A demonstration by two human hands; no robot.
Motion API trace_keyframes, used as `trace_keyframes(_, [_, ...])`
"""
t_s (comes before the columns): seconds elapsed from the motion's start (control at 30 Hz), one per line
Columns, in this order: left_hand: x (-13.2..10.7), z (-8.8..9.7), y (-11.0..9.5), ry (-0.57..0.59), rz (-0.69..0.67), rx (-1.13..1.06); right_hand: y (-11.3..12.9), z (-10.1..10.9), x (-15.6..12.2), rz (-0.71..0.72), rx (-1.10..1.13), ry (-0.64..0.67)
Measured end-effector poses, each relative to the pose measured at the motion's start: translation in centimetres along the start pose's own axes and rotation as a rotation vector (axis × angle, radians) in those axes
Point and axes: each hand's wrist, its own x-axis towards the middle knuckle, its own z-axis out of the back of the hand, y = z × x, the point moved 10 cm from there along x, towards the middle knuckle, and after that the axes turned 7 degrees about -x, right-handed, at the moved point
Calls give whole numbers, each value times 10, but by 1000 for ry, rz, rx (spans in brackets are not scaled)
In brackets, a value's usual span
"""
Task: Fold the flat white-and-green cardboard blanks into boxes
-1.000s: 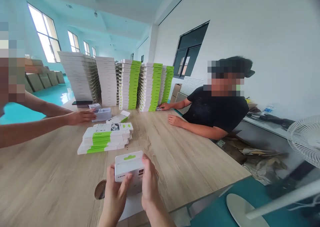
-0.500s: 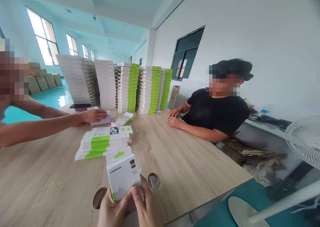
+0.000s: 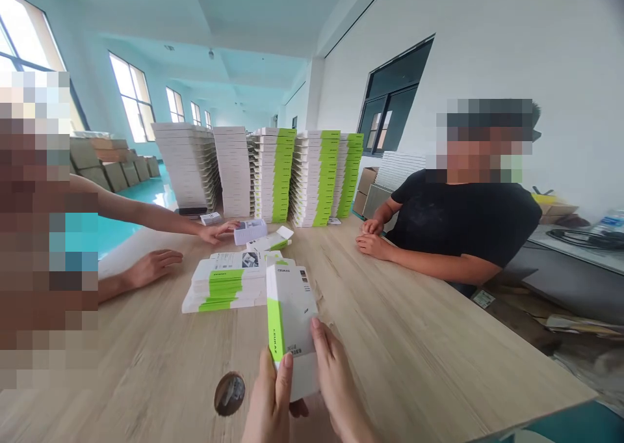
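I hold a white carton with a green edge [image 3: 289, 313] upright over the wooden table [image 3: 414, 339]. My left hand [image 3: 272, 401] grips its lower left corner, thumb on the green side. My right hand [image 3: 336, 381] closes on its lower right side. Just beyond lies a low stack of flat white-and-green cartons [image 3: 227, 285].
Tall stacks of the same cartons [image 3: 273, 173] line the table's far end. A person in a black shirt [image 3: 463, 225] sits at the right with hands on the table. A second person's hand [image 3: 217, 231] reaches to a small white box [image 3: 250, 230] from the left. A round cable hole [image 3: 229, 393] lies near me.
I have turned the carton so its green edge faces me and lifted it higher. The view has swung left. The person at the left has pulled the small box nearer.
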Motion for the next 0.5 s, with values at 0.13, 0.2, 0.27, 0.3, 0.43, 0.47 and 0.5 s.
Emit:
trace_keyframes(0.13, [-1,-6,2,80,-17,126,-27,-8,-3,-119,73,1])
trace_keyframes(0.2, [8,-3,1,160,-40,186,-20,1,7,-84,52,4])
trace_keyframes(0.27, [30,11,-11,164,-136,323,-2,25,26,-11,-2,-48])
trace_keyframes(0.3, [45,21,-20,134,-207,437,7,40,38,11,-36,-88])
trace_keyframes(0.43, [109,52,-74,-47,-623,856,21,89,95,-22,-156,-204])
trace_keyframes(0.47, [125,58,-80,-56,-666,893,19,94,109,-37,-179,-215])
trace_keyframes(0.5, [140,63,-83,-60,-695,926,15,98,120,-44,-206,-235])
